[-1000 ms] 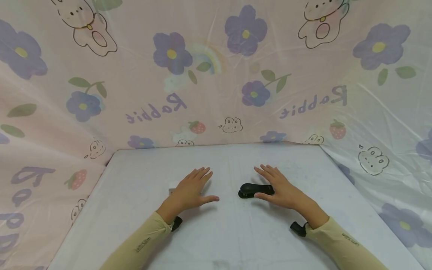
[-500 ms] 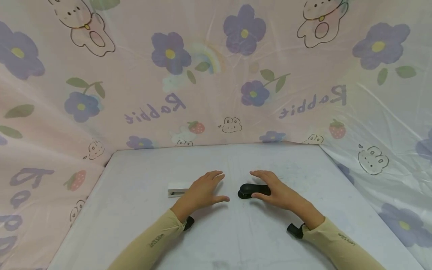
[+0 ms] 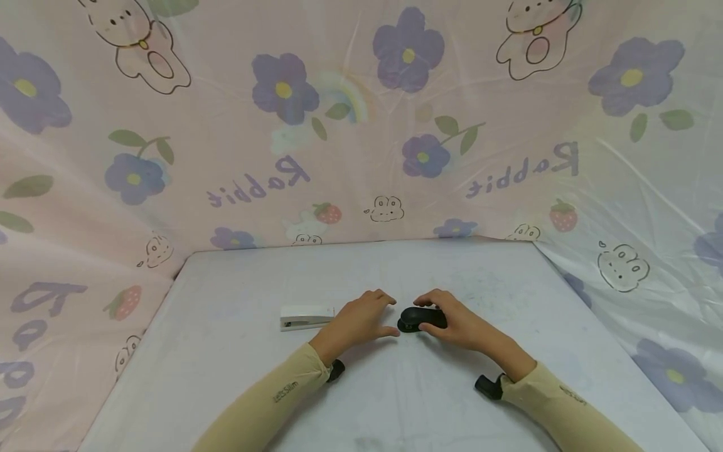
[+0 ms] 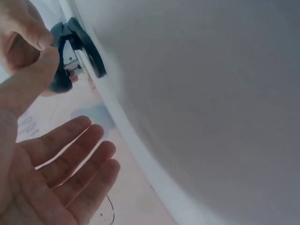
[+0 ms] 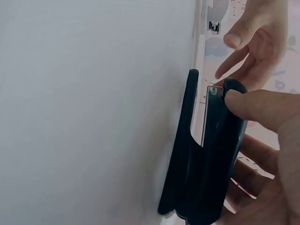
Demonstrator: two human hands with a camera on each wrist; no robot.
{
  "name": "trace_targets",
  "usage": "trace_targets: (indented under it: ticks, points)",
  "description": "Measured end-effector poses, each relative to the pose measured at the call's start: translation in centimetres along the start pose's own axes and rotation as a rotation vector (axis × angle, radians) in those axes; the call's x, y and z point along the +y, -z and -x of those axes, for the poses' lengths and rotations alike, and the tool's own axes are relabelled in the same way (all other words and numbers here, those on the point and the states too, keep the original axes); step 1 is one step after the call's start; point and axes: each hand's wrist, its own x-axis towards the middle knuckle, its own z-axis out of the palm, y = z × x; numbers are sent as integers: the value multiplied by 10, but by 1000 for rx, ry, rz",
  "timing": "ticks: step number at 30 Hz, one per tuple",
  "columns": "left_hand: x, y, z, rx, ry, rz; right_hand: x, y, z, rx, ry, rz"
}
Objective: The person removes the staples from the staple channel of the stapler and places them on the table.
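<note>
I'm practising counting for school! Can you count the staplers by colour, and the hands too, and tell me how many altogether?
Black stapler: 1
White stapler: 1
Hands, the left hand and the right hand: 2
Total: 4

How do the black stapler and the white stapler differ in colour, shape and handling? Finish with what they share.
Colour: the black stapler has a black body; the white stapler has a white one.
Shape: the black stapler's front is rounded; the white stapler looks straighter and boxier.
Handling: the right hand curls around the black stapler; neither hand grips the white stapler, partly hidden by the left hand.
Shared: both staplers' front ends face the person's left.
</note>
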Motion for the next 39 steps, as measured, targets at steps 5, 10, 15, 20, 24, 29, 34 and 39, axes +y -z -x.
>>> trace_targets:
  ticks: [5,10,15,20,24,29,34,39]
  points:
    - [5,-5,-8,-10,-11,-12,2,-2,-2,-22,-24,-32]
    - [9,-9,-16,-34,-6,-28,3,-3,-3,-47,-61,-45]
    - [11,-12,-24,-70,8,-39,3,-3,-5,-65,-81,-37]
    - [13,-14,-30,-84,20,-76,2,-1,-6,-68,-85,-38]
    - [15,-14,-33,-84,19,-98,3,-2,-6,-66,-85,-33]
    - [16,-12,-35,-79,11,-52,4,-2,-7,-64,-95,-52]
    - [15,-11,-35,-70,0,10,5,-2,-6,-60,-116,-83]
    - [17,-10,-35,-68,7,22,7,0,-5,-58,-123,-125]
